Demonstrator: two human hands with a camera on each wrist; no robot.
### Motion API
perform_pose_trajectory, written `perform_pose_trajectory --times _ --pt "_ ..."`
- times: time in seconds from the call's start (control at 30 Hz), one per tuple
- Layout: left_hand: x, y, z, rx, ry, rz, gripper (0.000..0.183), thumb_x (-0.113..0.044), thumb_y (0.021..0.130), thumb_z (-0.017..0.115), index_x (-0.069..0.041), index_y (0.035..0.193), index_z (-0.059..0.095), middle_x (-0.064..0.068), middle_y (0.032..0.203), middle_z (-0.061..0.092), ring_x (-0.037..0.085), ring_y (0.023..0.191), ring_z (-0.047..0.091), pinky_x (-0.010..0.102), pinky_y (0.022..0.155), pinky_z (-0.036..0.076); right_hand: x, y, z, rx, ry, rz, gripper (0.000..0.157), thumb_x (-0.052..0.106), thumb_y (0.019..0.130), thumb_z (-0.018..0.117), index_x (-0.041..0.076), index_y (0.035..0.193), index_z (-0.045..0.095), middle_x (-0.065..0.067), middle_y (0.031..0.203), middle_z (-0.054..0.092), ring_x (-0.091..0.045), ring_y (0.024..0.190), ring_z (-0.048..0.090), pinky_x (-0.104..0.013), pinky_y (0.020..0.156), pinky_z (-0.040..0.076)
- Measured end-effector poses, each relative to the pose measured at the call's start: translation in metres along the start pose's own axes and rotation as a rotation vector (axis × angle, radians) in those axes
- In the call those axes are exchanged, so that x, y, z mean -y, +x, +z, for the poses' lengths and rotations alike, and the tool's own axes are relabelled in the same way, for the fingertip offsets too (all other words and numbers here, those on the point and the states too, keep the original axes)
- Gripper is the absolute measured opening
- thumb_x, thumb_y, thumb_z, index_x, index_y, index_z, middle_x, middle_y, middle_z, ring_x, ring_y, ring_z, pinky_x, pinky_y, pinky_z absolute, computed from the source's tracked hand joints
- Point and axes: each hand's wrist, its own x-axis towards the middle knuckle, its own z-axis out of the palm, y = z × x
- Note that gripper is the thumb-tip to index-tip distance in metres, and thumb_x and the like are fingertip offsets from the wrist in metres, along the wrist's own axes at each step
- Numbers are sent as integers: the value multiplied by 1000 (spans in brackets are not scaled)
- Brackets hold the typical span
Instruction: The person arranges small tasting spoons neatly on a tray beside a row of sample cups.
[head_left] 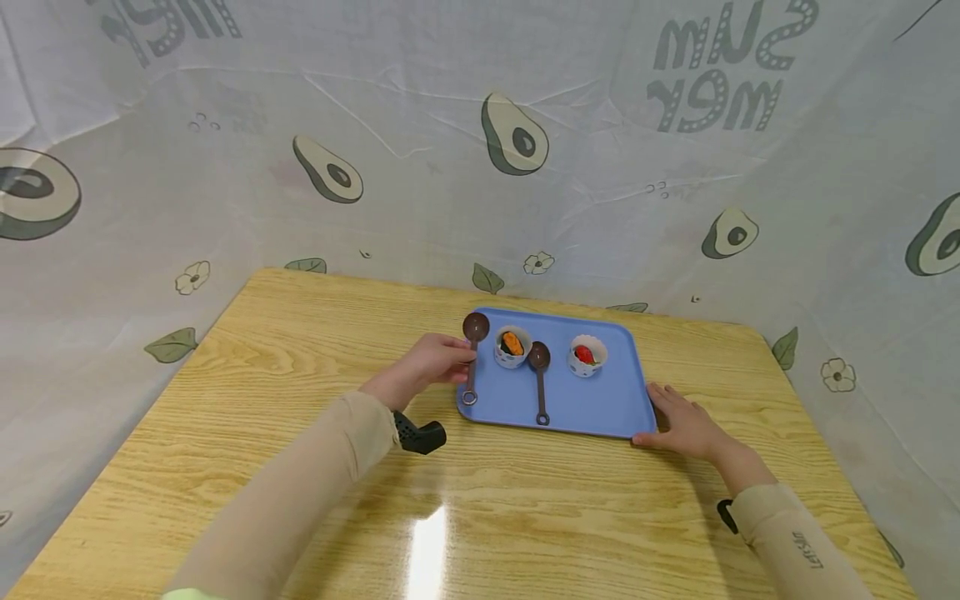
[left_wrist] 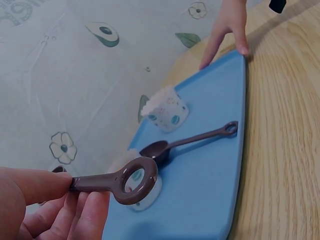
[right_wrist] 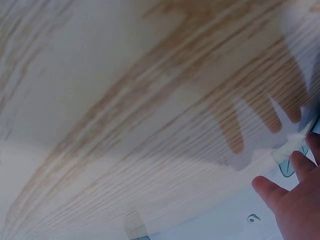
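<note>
A: Left hand (head_left: 437, 360), state of grip?
B: Clamped. Thumb and fingers pinch the slim handle of a brown spoon (head_left: 476, 327). Surface smooth, glossy; round bowl at one end, flat ring at the other.

A: Where is that spoon?
B: In the grip, over the side of the blue tray (head_left: 600, 408) nearest that hand. Bowl beyond the fingers, ring on the person's side. Whether it touches the tray, cannot tell.

A: And the right hand (head_left: 686, 429)?
B: Well apart from the pinch, at the tray's opposite end. Fingers spread, thumb apart from them, touching the rim about the near corner. Nothing clamped.

A: Tray itself?
B: Smooth, rounded corners, low raised rim.

A: Its load, counting out from the pinch?
B: First a white cup (head_left: 511, 360), just beside the held spoon: wavy rim, coloured spots, an orange-and-black piece (head_left: 512, 342) inside. Next a second spoon (head_left: 538, 357), ring-ended too, lying flat. Farthest, another cup (head_left: 586, 367) with a red piece (head_left: 584, 355) in it.

A: Ground?
B: Table (head_left: 525, 508) under both hands, yellowish, streaked wood grain. Beyond them, creased pale cloth (head_left: 420, 125) printed with avocados.
</note>
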Motion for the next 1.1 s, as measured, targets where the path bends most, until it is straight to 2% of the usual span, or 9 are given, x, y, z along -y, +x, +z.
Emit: perform_pose_trajectory --times 0.27,0.83,1.1 --pt "-7 3 14 6 -17 14 20 -5 91 57 5 108 56 0 69 54 4 54 53 14 49 50 -3 1 2 5 -15 5 104 58 77 66 -6 146 20 -28 149 23 -49 137 17 -73 101 17" --pt "-13 8 32 33 -22 11 23 -7 92 58 4 112 57 2 74 57 5 56 56 16 52 52 -1 1 -1 13 -1 10 105 57 77 66 -7 146 19 -29 149 21 -50 137 16 -73 102 15" --pt "-18 9 46 55 -31 15 25 -8 92 58 3 114 57 1 74 57 5 57 56 17 54 53 0 0 -1 8 1 6 104 57 77 66 -7 145 19 -30 149 21 -50 136 16 -73 102 15"
